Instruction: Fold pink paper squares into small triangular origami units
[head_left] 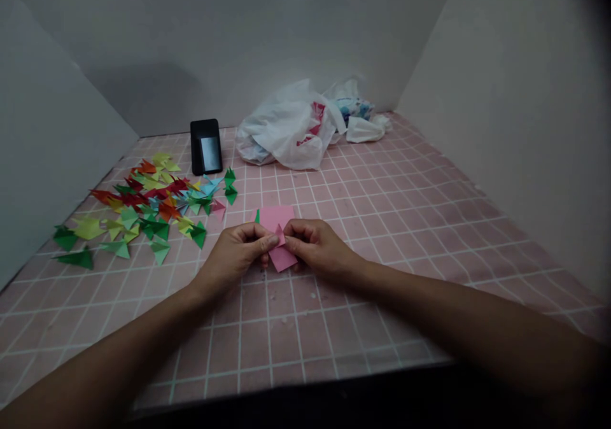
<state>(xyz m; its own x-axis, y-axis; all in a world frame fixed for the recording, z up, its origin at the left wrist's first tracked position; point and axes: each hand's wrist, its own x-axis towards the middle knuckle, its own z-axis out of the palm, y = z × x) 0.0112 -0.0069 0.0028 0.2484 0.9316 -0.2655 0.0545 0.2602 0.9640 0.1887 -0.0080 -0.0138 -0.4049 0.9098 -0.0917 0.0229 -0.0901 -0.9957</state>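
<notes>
Between my two hands is a small piece of pink origami paper [280, 233], partly folded, with a pointed tip standing up. My left hand [243, 243] pinches its left side between thumb and fingers. On the other side, my right hand [319, 244] grips the paper's right edge in the same way. More pink paper [277, 213] lies flat just behind my fingers, with a sliver of green paper [258, 216] at its left. A pink flap [283, 261] shows below my thumbs; whether it belongs to the held piece, I cannot tell.
Several folded paper pieces [155, 228] in green, yellow, red, orange and blue spread over the left of the pink checked tablecloth [382, 302]. A black phone-like device [199, 136] stands behind them. White plastic bags [291, 123] lie at the back, near pale walls [515, 123].
</notes>
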